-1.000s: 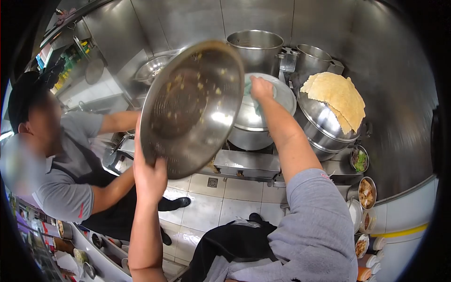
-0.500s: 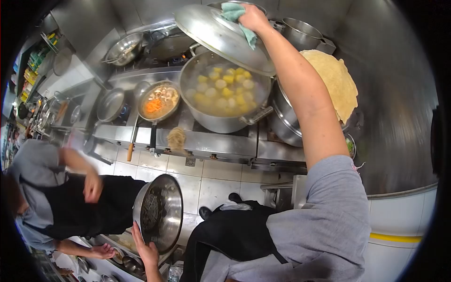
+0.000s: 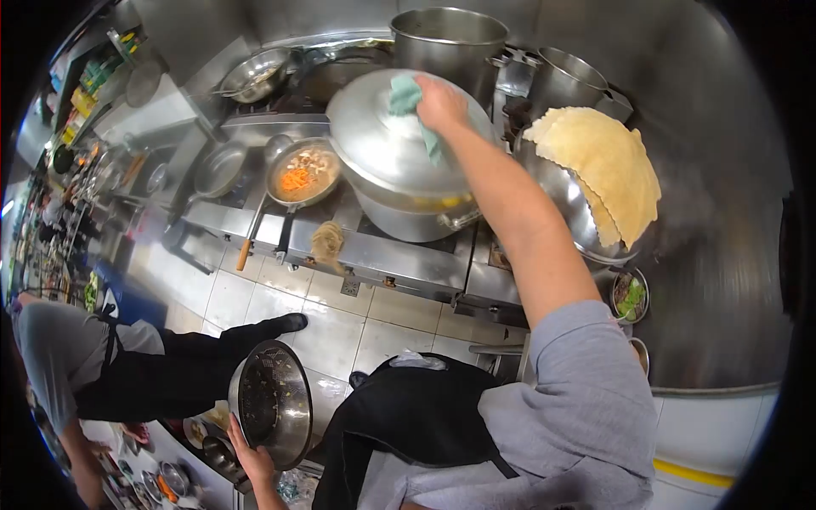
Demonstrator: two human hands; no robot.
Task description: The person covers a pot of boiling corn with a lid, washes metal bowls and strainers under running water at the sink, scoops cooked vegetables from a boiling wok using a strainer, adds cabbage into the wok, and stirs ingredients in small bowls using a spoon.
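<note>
My right hand (image 3: pixel 441 104) is closed on a green cloth (image 3: pixel 405 95) at the top of a large pot lid (image 3: pixel 365 127). The lid lies over the big aluminium pot (image 3: pixel 399 223), hiding most of its opening. A sliver of yellow shows under its near right edge. Low in the view, my left hand (image 3: pixel 255 463) grips the rim of a wide steel bowl (image 3: pixel 296 408), which is tilted on its side. Its inside has a dark, speckled bottom; whether that is perforated I cannot tell.
Left of the pot, a frying pan (image 3: pixel 304 174) holds orange shreds and pale pieces. A tall stockpot (image 3: pixel 449 42) stands behind. Large pale-yellow sheets (image 3: pixel 603 161) lean over a metal bowl at right. A co-worker in a black apron (image 3: pixel 161 374) stands at left.
The lid has come down from its raised, tilted position onto the pot, covering the yellow and pale pieces. My left hand still holds the bowl. The co-worker has turned away, arms lower.
</note>
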